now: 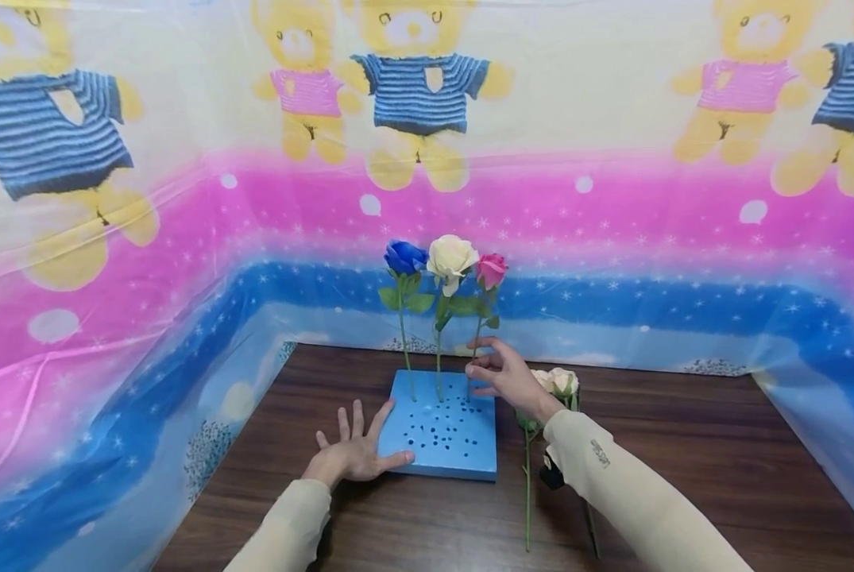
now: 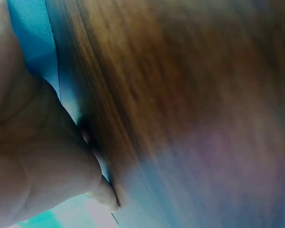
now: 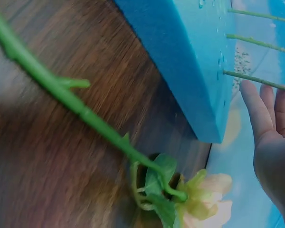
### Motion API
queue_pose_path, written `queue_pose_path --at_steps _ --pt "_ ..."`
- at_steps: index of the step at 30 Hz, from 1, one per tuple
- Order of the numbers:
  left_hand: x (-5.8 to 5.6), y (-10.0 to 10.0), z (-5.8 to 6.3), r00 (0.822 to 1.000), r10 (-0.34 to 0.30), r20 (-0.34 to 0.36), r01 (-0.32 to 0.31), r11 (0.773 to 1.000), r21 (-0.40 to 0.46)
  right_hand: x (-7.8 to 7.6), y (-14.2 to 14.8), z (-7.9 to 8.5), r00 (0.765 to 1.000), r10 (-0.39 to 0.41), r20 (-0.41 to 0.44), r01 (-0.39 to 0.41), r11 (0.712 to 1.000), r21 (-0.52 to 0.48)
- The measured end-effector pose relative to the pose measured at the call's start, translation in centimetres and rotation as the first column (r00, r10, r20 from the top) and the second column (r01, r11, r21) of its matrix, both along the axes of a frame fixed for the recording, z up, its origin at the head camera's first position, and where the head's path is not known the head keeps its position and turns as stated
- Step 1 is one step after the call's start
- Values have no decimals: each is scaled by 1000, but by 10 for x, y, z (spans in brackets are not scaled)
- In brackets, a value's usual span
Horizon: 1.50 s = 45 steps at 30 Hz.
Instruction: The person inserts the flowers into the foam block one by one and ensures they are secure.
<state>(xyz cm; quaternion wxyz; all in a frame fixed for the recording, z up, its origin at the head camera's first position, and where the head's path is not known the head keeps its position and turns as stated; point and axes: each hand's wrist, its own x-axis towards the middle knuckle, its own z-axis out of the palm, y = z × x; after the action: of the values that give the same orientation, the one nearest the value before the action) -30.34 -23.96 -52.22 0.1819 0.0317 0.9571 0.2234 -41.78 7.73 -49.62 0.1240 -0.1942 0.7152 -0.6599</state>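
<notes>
A blue foam block (image 1: 434,465) with many small holes lies on the table. Along its far part stand a blue rose (image 1: 405,257), a white rose (image 1: 452,258) and a pink rose (image 1: 492,271), stems upright in the holes. My left hand (image 1: 351,458) is spread at the block's left side, thumb over the near left corner and index fingertip at the left edge. My right hand (image 1: 508,380) is at the pink rose's stem (image 3: 256,80), above the block's far right corner. Its fingers are loosely bent, with fingertips beside the stem in the right wrist view.
Cream roses (image 1: 558,381) with long green stems (image 1: 527,500) lie on the wooden table (image 1: 684,461) right of the block, partly under my right forearm. A small black object (image 1: 551,474) sits by them. A bear-printed cloth (image 1: 577,238) surrounds the table's back and sides.
</notes>
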Motion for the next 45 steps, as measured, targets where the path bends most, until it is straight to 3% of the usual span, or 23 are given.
queue_pose_path --at_steps 11,17,23,24,30,31,45 --pt "0 1 1 1000 -9 -5 9 1000 -11 4 18 1 999 47 -10 -46 997 57" --pt "2 1 -1 1000 -6 -7 6 1000 1 6 24 4 997 63 46 -66 996 62" --pt "-1 0 -7 1000 -12 -21 12 1000 21 11 36 6 994 73 85 -78 995 56" --pt "-3 -2 -13 1000 -14 -27 14 1000 26 13 39 6 994 74 82 -79 995 57" --pt "-1 -1 -7 1000 -9 -4 9 1000 15 23 61 9 995 80 68 -84 995 58" --pt "1 1 0 1000 -8 2 8 1000 7 25 66 10 995 78 67 -82 995 58" --pt "1 3 3 1000 -15 3 15 1000 18 52 129 34 996 24 85 -25 1000 6"
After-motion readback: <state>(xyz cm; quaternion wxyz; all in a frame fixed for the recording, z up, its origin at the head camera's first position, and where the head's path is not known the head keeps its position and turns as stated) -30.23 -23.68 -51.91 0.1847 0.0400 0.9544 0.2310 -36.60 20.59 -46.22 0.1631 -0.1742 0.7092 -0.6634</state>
